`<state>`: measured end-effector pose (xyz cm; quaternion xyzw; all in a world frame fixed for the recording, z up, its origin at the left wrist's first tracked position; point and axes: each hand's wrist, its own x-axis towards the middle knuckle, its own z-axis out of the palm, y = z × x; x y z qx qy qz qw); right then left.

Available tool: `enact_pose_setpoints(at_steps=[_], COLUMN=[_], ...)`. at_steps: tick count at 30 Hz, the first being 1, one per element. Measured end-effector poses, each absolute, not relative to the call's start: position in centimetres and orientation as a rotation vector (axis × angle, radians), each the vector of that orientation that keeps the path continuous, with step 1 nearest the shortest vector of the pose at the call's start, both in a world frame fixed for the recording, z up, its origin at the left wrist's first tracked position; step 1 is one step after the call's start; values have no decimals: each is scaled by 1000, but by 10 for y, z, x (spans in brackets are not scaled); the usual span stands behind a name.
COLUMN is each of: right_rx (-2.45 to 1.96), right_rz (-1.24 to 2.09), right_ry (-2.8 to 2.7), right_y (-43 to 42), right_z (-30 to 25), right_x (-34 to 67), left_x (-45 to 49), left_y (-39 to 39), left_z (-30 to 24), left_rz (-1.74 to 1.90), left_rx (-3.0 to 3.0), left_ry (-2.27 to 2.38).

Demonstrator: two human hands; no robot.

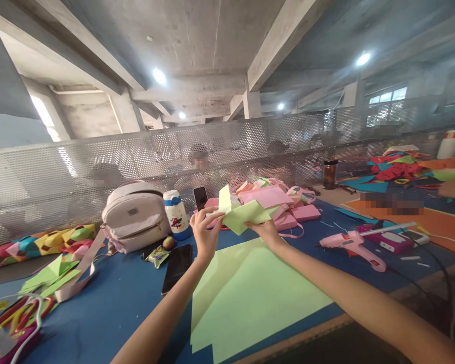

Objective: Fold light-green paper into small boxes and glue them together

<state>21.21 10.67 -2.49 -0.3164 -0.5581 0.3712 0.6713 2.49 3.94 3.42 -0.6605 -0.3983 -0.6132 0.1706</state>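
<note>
Both my hands are raised above the blue table [114, 298], holding a folded light green paper piece [244, 216]. My left hand [205, 232] pinches its left end, where a pale yellow flap [224, 198] stands up. From underneath, my right hand [267, 231] grips the right part of the piece. Below my hands a large light green paper sheet [250, 293] lies flat on the table.
A white backpack [134, 215], a white and blue bottle [176, 215], two black phones [177, 263] and a snack packet lie at the left. Pink paper stacks [280, 202] sit behind, a pink glue gun [354, 245] at the right. A perforated metal screen [98, 167] with people behind it.
</note>
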Motion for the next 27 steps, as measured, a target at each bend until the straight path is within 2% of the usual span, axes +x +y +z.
enact_pose_setpoints(at_steps=[7,27], right_rx=[-708,-711], right_rz=[858,857], right_ry=[-1266,-1279], right_y=[106,101], right_z=[-25,-22], right_x=[212,212], left_x=[26,23], left_y=[41,43], left_z=[34,30], left_rz=[-1759,-1496], left_rx=[-1850,-1889], left_ry=[-1136,-951])
